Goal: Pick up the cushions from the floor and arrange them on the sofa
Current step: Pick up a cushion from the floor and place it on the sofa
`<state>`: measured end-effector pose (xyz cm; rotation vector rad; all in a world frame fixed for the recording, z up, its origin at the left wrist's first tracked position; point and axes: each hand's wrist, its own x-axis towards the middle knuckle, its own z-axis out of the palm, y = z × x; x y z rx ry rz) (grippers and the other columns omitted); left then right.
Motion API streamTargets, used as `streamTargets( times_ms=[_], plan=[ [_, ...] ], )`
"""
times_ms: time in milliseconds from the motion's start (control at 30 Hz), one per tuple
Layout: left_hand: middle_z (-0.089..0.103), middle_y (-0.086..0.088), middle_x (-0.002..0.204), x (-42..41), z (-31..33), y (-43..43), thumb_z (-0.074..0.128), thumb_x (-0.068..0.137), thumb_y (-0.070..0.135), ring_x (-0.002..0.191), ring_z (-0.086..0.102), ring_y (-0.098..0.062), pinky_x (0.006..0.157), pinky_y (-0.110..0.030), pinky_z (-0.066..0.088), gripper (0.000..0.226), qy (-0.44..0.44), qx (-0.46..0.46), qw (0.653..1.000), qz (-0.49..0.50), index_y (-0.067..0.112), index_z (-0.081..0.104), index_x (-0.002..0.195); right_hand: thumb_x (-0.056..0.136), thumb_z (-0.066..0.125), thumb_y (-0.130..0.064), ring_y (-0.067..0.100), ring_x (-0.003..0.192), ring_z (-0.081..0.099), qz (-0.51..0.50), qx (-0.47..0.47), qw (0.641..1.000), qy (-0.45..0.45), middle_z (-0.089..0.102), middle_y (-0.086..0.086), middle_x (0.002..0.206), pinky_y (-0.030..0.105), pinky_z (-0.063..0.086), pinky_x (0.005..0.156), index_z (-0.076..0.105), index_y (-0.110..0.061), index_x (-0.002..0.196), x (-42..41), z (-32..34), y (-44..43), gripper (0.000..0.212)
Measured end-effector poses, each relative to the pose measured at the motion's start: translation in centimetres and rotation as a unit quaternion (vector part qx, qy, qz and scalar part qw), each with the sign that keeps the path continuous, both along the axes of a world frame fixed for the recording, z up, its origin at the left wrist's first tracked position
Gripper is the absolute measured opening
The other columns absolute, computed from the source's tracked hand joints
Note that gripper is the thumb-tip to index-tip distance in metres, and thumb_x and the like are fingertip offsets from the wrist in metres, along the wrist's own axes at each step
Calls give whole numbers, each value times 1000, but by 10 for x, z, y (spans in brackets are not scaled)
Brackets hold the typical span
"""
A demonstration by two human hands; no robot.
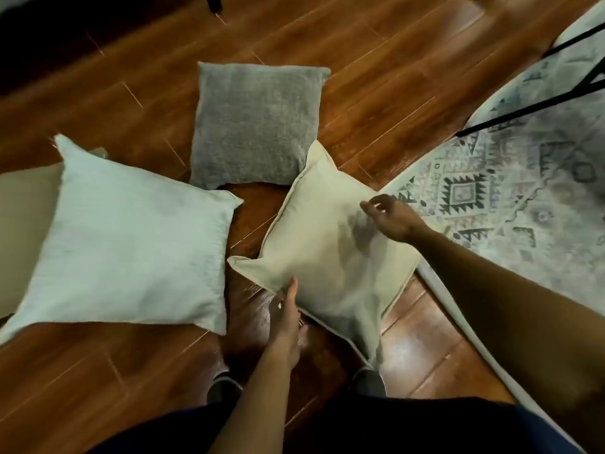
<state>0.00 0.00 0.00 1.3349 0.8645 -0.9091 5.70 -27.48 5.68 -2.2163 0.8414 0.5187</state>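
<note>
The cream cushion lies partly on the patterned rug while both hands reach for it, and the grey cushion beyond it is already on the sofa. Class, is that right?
Not quite. In the head view the grey cushion lies on the wooden floor, not on a sofa. The rest holds: the cream cushion overlaps the patterned rug, with the left hand and right hand at it.

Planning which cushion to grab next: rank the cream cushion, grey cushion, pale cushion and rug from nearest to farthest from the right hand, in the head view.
1. Cream cushion: directly under the right hand.
2. Rug: just right of the hand.
3. Grey cushion: up and left, beyond the cream one.
4. Pale cushion: far left, across the floor gap.
</note>
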Motion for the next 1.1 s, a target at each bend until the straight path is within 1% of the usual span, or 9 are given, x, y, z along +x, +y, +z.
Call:
streamTargets(
  times_ms=[167,300,400,467,567,767,867,933,1100],
  plan=[
    [49,7,154,2,-70,-6,67,82,76,147,41,-26,114,-50,39,91,-8,-33,997,67,34,40,157,96,43,-71,35,125,57,-17,-17,1000,10,59,12,142,43,44,105,55,-18,142,31,-59,-21,71],
    [58,14,148,-3,-116,-15,74,40,96,137,52,-16,109,-42,38,131,-73,-52,991,100,35,49,153,89,39,-82,35,134,51,-33,-17,999,-2,53,10,151,45,37,112,54,-24,147,47,-96,-32,84],
    [68,9,139,-4,-132,-19,77,47,92,131,61,-16,114,-38,41,117,-96,-94,985,112,32,60,146,82,36,-90,37,142,44,-38,-13,999,12,43,10,160,47,31,116,49,-24,151,56,-109,-37,96],
    [72,4,135,-6,-133,-22,77,63,83,127,66,-20,118,-46,43,96,-97,-141,978,119,31,64,143,81,34,-92,38,143,43,-44,-19,999,26,41,13,161,47,31,116,47,-21,153,59,-111,-36,102],
    [74,1,133,-5,-117,-25,79,66,79,125,69,-24,114,-51,48,90,-87,-157,973,146,32,65,141,80,33,-92,41,142,43,-53,-36,997,35,39,18,161,47,34,114,42,-12,155,59,-96,-24,110],
    [75,-4,130,-2,-22,-16,88,58,73,118,73,-26,106,-53,55,93,-85,-126,969,196,26,69,136,81,34,-92,44,137,47,-56,-33,997,32,45,21,156,49,38,112,45,-9,152,40,-13,1,109],
    [78,0,125,4,79,-7,78,82,62,116,74,-20,104,-48,56,60,-125,-116,966,193,25,73,129,71,33,-99,43,132,52,-64,-22,998,10,52,21,150,50,42,111,50,-10,148,37,78,9,119],
    [81,8,109,7,147,-5,60,101,48,103,77,-11,90,-38,60,28,-122,-123,967,187,28,75,115,65,31,-103,43,130,54,-71,-22,997,2,53,20,149,51,43,110,50,-11,149,37,139,14,125],
    [81,-3,115,9,325,16,63,99,47,99,79,-21,79,-37,64,30,-143,-116,959,216,25,77,116,82,28,-92,44,140,43,-31,-33,999,-27,48,16,154,55,29,120,43,-15,153,42,311,37,105]
  ],
)
